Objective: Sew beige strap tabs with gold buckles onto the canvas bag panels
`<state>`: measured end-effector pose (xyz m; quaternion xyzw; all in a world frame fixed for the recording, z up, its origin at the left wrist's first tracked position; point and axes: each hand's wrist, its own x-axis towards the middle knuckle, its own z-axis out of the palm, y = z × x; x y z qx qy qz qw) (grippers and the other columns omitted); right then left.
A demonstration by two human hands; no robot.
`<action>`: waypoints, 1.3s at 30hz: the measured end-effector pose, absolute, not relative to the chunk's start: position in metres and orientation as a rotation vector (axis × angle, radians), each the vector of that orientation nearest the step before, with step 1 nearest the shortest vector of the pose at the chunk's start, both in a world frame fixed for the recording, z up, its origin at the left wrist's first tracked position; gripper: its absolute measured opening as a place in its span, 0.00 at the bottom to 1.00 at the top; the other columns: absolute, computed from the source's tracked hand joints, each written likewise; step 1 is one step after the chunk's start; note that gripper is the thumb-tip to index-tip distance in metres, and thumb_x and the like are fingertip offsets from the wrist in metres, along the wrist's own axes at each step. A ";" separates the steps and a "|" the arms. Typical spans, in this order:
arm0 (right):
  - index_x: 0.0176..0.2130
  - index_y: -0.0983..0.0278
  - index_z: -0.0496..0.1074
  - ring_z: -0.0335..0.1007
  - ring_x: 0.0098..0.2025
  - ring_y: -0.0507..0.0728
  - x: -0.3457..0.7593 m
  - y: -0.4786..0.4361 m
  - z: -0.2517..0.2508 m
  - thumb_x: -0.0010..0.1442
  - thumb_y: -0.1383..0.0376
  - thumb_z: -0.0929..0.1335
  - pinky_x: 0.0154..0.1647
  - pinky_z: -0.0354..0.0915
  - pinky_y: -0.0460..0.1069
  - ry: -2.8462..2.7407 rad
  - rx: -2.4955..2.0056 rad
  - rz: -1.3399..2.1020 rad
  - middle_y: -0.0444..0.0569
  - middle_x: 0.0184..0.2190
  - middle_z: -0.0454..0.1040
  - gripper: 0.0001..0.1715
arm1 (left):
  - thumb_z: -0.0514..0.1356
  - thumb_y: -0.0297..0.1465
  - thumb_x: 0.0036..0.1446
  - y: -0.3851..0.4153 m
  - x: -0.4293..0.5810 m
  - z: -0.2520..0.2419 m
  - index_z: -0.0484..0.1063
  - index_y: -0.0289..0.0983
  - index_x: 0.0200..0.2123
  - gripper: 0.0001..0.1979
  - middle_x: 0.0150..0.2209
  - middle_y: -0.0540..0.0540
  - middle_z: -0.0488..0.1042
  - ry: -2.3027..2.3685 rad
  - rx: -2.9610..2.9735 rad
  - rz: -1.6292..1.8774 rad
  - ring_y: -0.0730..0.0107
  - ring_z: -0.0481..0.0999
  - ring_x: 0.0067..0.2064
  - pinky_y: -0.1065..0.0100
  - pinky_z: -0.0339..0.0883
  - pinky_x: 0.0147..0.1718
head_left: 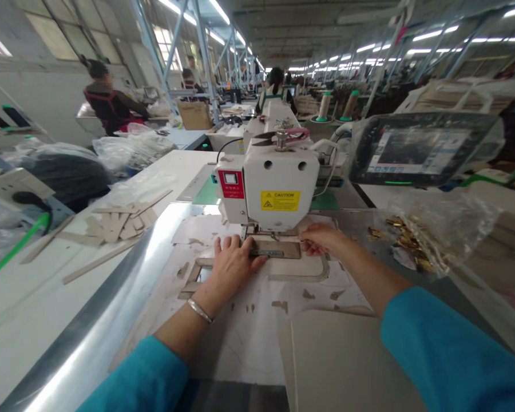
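Under the head of a white industrial sewing machine (278, 171) lies a beige piece (298, 267) with rounded corners and a raised edge. My left hand (232, 268) rests on its left part, palm down with fingers spread, beside a brown strip (288, 249) that has a small metal bar (269, 253) along it. At the strip's right end, just by the needle area, my right hand (320, 239) has thumb and fingers pinched together. Whatever sits between those fingertips is too small to make out.
Beige strips (120, 223) are piled on the white table at left. Gold metal pieces (416, 246) lie in clear plastic at right, below a control screen (420, 150). A beige panel (343, 360) is near my front. Scraps dot the work surface. Co-workers sit farther back.
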<state>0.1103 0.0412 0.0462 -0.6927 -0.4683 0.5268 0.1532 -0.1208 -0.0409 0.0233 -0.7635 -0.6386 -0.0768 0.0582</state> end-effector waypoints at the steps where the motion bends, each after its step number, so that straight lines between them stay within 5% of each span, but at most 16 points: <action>1: 0.33 0.66 0.66 0.66 0.14 0.48 0.115 0.041 0.047 0.62 0.71 0.65 0.18 0.61 0.41 -1.337 -1.989 1.506 0.42 0.15 0.70 0.04 | 0.52 0.52 0.62 -0.041 -0.118 0.024 0.67 0.42 0.52 0.25 0.47 0.40 0.69 -1.933 -2.337 -0.226 0.49 0.66 0.53 0.42 0.48 0.59; 21: 0.30 0.67 0.66 0.68 0.16 0.49 0.188 0.036 0.040 0.61 0.70 0.66 0.18 0.62 0.42 -1.271 -1.989 1.412 0.44 0.18 0.72 0.07 | 0.57 0.39 0.63 -0.064 -0.084 0.034 0.63 0.38 0.58 0.22 0.55 0.39 0.68 -1.864 -2.556 -0.251 0.50 0.65 0.58 0.39 0.44 0.63; 28: 0.29 0.66 0.67 0.69 0.17 0.49 0.187 0.035 0.040 0.59 0.70 0.69 0.20 0.64 0.42 -1.271 -1.967 1.402 0.44 0.19 0.73 0.07 | 0.58 0.35 0.62 -0.089 -0.053 0.055 0.70 0.35 0.47 0.12 0.47 0.41 0.71 -1.525 -3.000 -0.347 0.56 0.69 0.51 0.56 0.66 0.52; 32: 0.28 0.66 0.67 0.68 0.17 0.49 0.187 0.028 0.045 0.58 0.71 0.69 0.19 0.62 0.42 -1.268 -1.974 1.414 0.43 0.18 0.72 0.08 | 0.62 0.37 0.59 -0.102 -0.029 0.057 0.71 0.33 0.48 0.17 0.47 0.40 0.71 -1.268 -3.222 -0.235 0.55 0.68 0.50 0.57 0.67 0.51; 39: 0.27 0.65 0.67 0.69 0.18 0.50 0.187 0.014 0.043 0.56 0.68 0.70 0.18 0.62 0.42 -1.359 -1.965 1.336 0.43 0.18 0.73 0.09 | 0.60 0.31 0.61 -0.110 -0.012 0.055 0.71 0.34 0.41 0.07 0.43 0.43 0.73 -1.087 -3.143 -0.232 0.56 0.70 0.47 0.58 0.68 0.47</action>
